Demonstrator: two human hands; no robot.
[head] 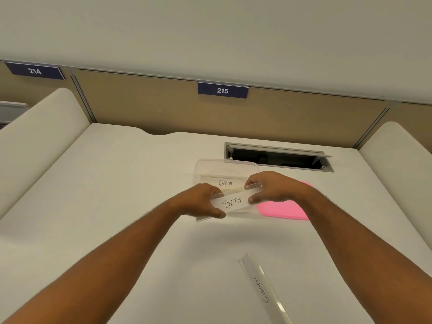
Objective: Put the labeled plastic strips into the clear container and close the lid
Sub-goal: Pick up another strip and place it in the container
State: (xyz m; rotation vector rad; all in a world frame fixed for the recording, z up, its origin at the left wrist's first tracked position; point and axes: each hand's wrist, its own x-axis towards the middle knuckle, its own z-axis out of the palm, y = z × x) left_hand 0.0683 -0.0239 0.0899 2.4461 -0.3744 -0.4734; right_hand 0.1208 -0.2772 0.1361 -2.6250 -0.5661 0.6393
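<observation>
**A:** Nearest the lens, a clear plastic strip marked GIRAFFE (263, 291) is lying flat on the white desk (117, 195), angled away toward the upper left. Nothing is touching it.

**B:** And the hands?

**A:** Both are working farther out. The left hand (201, 202) is pinching the left end of the strip marked BETA (233, 202), thumb under, fingers curled over the top edge. The right hand (268, 187) is pinching the right end the same way. The strip is tilting, right end higher.

**B:** Where is it sitting relative to the container?

**A:** It is hanging at the near rim of the clear container (233, 163), covering part of the opening. Whether it is touching the rim, I cannot tell.

**B:** Anything already inside?

**A:** One strip marked GAMA (225, 183) is lying in the container, showing behind the BETA strip.

**B:** Lid?

**A:** A pink lid (284, 209) is lying flat on the desk just right of the container, partly under the right wrist.

**B:** Surroundings?

**A:** An open cable hatch (278, 156) is sitting behind the container. Tan partition panels are carrying blue number plates reading 215 (222, 90) and 214 (35, 71).
</observation>
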